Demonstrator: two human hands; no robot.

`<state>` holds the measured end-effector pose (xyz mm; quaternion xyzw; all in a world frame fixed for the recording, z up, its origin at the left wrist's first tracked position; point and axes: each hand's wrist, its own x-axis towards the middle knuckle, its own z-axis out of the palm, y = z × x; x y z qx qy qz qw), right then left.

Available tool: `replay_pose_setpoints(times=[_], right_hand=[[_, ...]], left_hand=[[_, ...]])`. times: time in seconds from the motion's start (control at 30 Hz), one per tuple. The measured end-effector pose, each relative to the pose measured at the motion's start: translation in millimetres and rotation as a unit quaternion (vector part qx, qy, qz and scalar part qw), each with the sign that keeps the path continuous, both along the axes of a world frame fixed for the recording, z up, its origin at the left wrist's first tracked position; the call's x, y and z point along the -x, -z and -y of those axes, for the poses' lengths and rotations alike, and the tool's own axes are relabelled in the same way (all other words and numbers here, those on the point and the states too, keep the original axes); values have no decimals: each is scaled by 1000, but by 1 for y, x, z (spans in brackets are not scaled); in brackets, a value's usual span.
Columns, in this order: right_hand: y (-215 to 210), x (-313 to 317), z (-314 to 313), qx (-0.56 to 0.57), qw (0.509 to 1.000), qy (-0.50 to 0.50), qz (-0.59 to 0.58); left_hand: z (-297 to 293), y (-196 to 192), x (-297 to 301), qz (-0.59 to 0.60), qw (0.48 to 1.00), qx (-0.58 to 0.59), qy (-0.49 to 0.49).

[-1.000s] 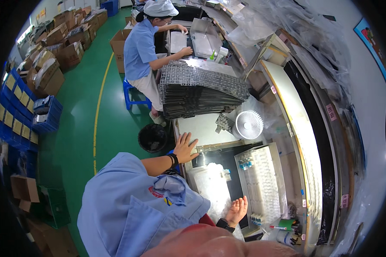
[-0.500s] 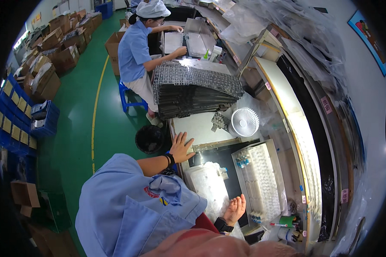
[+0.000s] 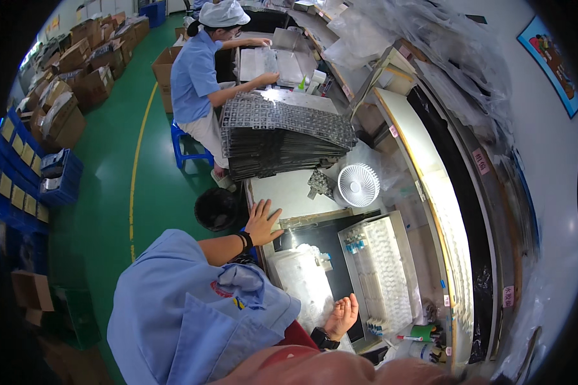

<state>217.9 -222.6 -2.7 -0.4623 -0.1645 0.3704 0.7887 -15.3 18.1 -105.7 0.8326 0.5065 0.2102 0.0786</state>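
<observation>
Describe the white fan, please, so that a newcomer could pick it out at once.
On the workbench, find the tall stack of dark, grid-patterned panels. In the picture, the fan sits below the stack's right end, above the open box of white parts and right beside a small grey patterned piece. Unlike these neighbours, it has a round white face with radiating ribs.

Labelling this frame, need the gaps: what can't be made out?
Head view, all four:
Pale panel: surface detail, washed out by glare.
Right hand: whether it touches the panel; its underside is hidden by the hand itself.
Black bin: contents, too dark.
Co-worker's nearer hand: anything held, too small.
</observation>
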Motion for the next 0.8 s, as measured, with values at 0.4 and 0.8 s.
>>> replay_pose_setpoints(times=[0.4,0.8], right_hand=[[1,1,-5,21,1000,1,19],[2,-7,3,99,992,-3,83]], left_hand=[[-4,-1,0,12,1000,11,5],[2,8,-5,22,1000,11,-4]])
